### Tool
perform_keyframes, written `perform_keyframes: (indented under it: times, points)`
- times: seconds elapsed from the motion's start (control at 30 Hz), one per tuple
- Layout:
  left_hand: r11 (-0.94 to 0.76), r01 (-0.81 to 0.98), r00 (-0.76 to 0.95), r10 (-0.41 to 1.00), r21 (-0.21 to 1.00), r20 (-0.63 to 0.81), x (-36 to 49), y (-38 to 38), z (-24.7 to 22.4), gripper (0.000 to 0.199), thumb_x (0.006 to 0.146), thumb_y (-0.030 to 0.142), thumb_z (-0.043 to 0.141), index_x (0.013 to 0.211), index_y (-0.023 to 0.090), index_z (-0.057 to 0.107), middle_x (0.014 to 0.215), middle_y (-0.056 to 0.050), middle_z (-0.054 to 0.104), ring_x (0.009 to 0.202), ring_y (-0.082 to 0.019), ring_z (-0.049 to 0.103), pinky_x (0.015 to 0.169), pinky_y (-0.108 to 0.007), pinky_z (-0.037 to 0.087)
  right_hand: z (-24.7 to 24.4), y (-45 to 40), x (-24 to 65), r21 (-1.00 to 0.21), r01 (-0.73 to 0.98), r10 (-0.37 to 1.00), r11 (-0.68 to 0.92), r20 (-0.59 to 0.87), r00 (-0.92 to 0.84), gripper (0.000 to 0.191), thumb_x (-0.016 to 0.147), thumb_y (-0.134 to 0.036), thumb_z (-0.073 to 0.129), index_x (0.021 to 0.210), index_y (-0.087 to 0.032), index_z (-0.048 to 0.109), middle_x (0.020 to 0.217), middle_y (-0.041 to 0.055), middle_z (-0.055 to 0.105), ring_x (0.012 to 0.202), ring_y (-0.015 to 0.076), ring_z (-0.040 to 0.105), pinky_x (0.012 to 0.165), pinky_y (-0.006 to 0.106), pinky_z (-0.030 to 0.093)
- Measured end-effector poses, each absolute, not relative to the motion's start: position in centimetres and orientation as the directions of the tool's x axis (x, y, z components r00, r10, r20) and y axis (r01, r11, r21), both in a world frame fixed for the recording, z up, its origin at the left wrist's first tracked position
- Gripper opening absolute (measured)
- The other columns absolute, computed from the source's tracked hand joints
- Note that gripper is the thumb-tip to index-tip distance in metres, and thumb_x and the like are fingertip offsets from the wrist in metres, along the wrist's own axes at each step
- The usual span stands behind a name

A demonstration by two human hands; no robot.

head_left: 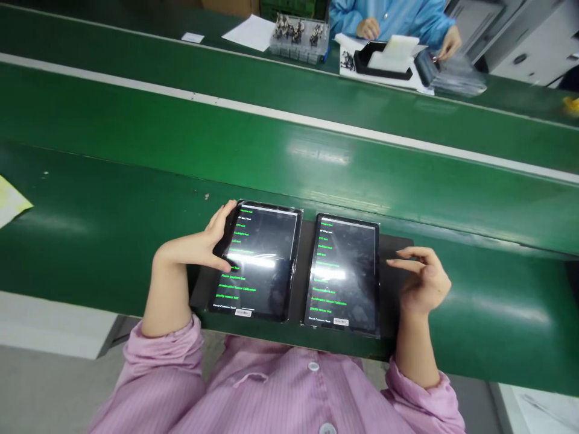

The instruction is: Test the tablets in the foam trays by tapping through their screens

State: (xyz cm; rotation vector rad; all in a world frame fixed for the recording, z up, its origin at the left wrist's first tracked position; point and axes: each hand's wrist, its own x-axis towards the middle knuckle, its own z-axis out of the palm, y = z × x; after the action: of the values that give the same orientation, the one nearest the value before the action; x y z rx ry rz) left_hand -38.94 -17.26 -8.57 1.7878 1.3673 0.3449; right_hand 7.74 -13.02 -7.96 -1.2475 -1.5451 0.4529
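Observation:
Two tablets lie side by side on a dark mat [394, 265], both screens lit with lists of mostly green text. My left hand [212, 241] is at the left edge of the left tablet [266, 265], fingers by its upper corner and thumb over the screen; thumb and fingers are spread apart. To the right of the right tablet [346, 277], my right hand [420, 277] hovers over the mat's right side, its fingers apart with nothing between them. Each tablet has a small white label near its lower edge.
Across the green bench [271, 138], a co-worker's hands [368, 28] are near a black tray [384, 63] and plastic bags [459, 75]. A clear box of parts [301, 39] and a white sheet [250, 32] lie to their left. A yellow sheet [11, 202] is at far left.

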Motion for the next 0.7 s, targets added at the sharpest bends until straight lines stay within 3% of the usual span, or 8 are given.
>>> perform_keyframes:
  times: [0.07,0.17,0.23,0.3,0.4,0.53,0.7]
  points:
    - [0.012,0.591,0.293,0.929,0.807,-0.228,-38.7,-16.8,-8.9,0.129,0.083,0.077,0.065,0.160,0.026,-0.025,0.171,-0.021,-0.010,0.159,-0.041,-0.002,0.126,-0.063,0.014,-8.0,-12.9,7.9,-0.761,0.460,0.880,0.457,0.460,-0.113,0.068,0.101,-0.060,0.029,0.077,-0.024,0.082,0.088,0.0113,0.066,0.083,0.0285,0.062,0.077,0.046,0.049]
    - [0.102,0.571,0.124,0.970,0.815,-0.208,-37.7,-16.2,-9.0,0.100,0.095,0.073,0.044,0.163,0.025,-0.010,0.169,-0.020,0.013,0.159,-0.036,0.009,0.126,-0.061,0.015,-7.9,-12.7,7.8,-0.638,0.504,0.810,0.583,0.404,-0.426,0.067,0.105,-0.062,0.026,0.096,-0.030,0.084,0.107,0.0090,0.068,0.101,0.0300,0.061,0.091,0.050,0.045]
    - [0.129,0.592,0.088,0.971,0.795,-0.223,-37.2,-16.0,-8.9,0.097,0.095,0.071,0.044,0.164,0.024,-0.005,0.168,-0.019,0.015,0.159,-0.035,0.008,0.126,-0.061,0.012,-7.7,-12.7,7.5,-0.534,0.548,0.759,0.644,0.359,-0.543,0.065,0.106,-0.061,0.024,0.102,-0.034,0.083,0.124,0.0073,0.064,0.114,0.0323,0.056,0.101,0.055,0.040]
    - [0.114,0.621,0.116,0.965,0.775,-0.236,-37.0,-16.0,-8.8,0.102,0.093,0.069,0.050,0.164,0.024,-0.008,0.170,-0.019,0.008,0.159,-0.036,0.006,0.127,-0.061,0.012,-7.5,-12.7,7.1,-0.472,0.559,0.724,0.682,0.325,-0.609,0.063,0.106,-0.058,0.024,0.103,-0.037,0.083,0.137,0.0052,0.058,0.123,0.0343,0.049,0.108,0.059,0.034]
    - [0.032,0.670,0.196,0.956,0.742,-0.218,-37.4,-16.2,-8.8,0.110,0.091,0.065,0.057,0.163,0.025,-0.016,0.171,-0.019,-0.006,0.159,-0.039,0.001,0.127,-0.062,0.011,-7.5,-12.9,6.5,-0.440,0.563,0.703,0.699,0.283,-0.653,0.059,0.106,-0.053,0.025,0.107,-0.039,0.082,0.145,0.0034,0.051,0.128,0.0354,0.042,0.112,0.063,0.029]
    - [-0.077,0.694,0.288,0.941,0.716,-0.177,-38.3,-16.2,-9.1,0.112,0.091,0.064,0.057,0.162,0.024,-0.019,0.171,-0.021,-0.008,0.158,-0.043,-0.004,0.126,-0.065,0.011,-7.6,-13.0,6.2,-0.431,0.588,0.714,0.685,0.233,-0.660,0.054,0.107,-0.050,0.028,0.106,-0.042,0.081,0.144,0.0018,0.052,0.130,0.0338,0.042,0.116,0.065,0.024]
    - [-0.119,0.728,0.310,0.936,0.675,-0.168,-38.6,-16.2,-9.6,0.116,0.089,0.067,0.060,0.163,0.023,-0.017,0.171,-0.020,-0.008,0.158,-0.043,-0.006,0.126,-0.064,0.012,-7.7,-12.9,6.9,-0.538,0.577,0.789,0.614,0.427,-0.442,0.068,0.106,-0.059,0.019,0.104,-0.035,0.082,0.138,0.0062,0.054,0.130,0.0347,0.046,0.117,0.062,0.029]
